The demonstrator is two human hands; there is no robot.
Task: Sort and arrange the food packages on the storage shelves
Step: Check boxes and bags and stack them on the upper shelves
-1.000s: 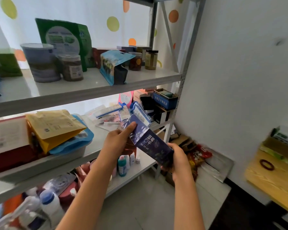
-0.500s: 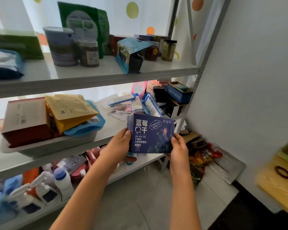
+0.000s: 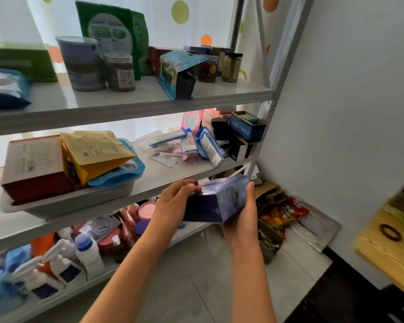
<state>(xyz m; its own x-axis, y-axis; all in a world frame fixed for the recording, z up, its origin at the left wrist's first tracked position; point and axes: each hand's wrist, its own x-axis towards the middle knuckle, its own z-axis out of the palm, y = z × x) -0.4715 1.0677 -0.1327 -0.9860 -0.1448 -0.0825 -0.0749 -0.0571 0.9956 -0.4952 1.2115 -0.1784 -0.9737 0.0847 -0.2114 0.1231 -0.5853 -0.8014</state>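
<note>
Two hands, left hand [image 3: 173,201] and right hand [image 3: 243,217], fingers curled round one dark-blue snack box [image 3: 216,201], three shelves [image 3: 131,110] beyond.

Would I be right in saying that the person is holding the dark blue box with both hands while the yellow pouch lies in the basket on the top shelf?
Not quite. Both the left hand and right hand do hold the dark blue box, but the head view shows the yellow pouch in the basket on the middle shelf, not the top one.

A dark ring [image 3: 387,232], perhaps a bracelet, lies on a wooden table [image 3: 383,255].
</note>
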